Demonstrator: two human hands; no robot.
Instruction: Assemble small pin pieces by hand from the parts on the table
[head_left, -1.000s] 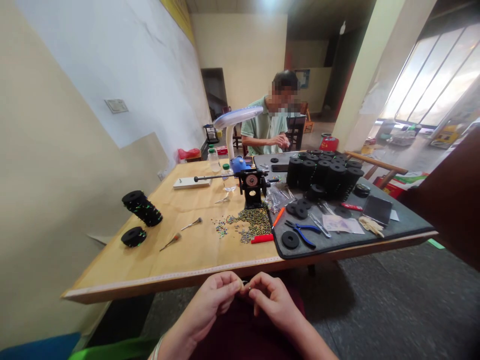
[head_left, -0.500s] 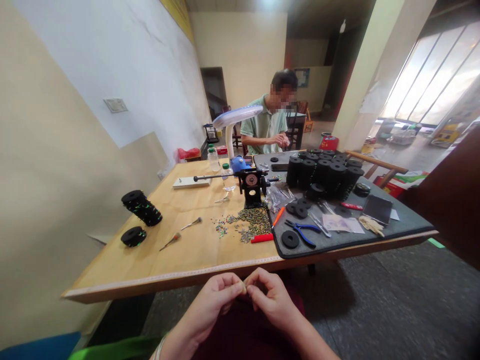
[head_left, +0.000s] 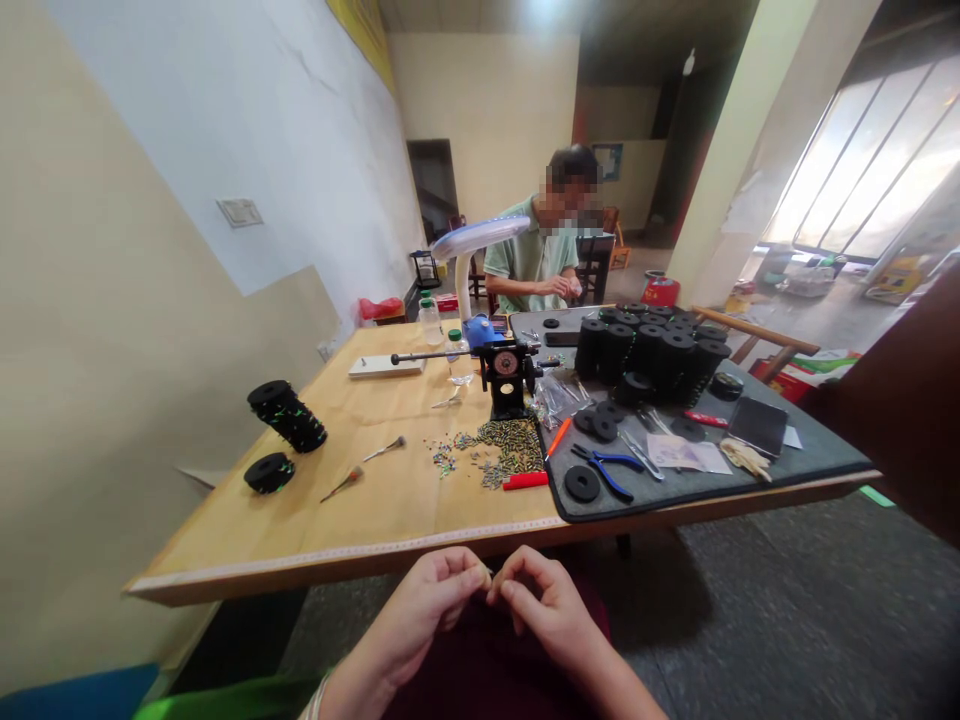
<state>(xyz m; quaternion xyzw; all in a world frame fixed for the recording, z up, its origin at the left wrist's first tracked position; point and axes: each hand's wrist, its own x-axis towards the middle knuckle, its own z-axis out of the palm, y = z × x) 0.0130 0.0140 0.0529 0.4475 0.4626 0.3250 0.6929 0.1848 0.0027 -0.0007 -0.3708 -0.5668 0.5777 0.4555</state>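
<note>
Both hands are close together over my lap, just in front of the table's near edge. My left hand [head_left: 448,588] is closed in a pinch of thumb and forefinger; a tiny bit of something pokes out at its fingertips, too small to name. Beside it, my right hand [head_left: 538,592] is also pinched, its fingertips a short gap from the left ones. Whatever it holds, if anything, is hidden. Beyond them on the table lie a red-handled tool [head_left: 525,481], a pile of small metallic pieces [head_left: 514,443] and blue-handled pliers [head_left: 609,474].
A black winding device [head_left: 506,370] with a long rod stands mid-table, before a lamp [head_left: 480,238]. Black foam rolls [head_left: 652,345] crowd the grey mat [head_left: 675,488]; more foam rolls [head_left: 289,415] stand at left. Across the table sits a person [head_left: 544,265], hands together.
My fingertips, which met half a second ago, are now slightly apart, the right hand having shifted a little to the right. The whole view has tilted slightly.
</note>
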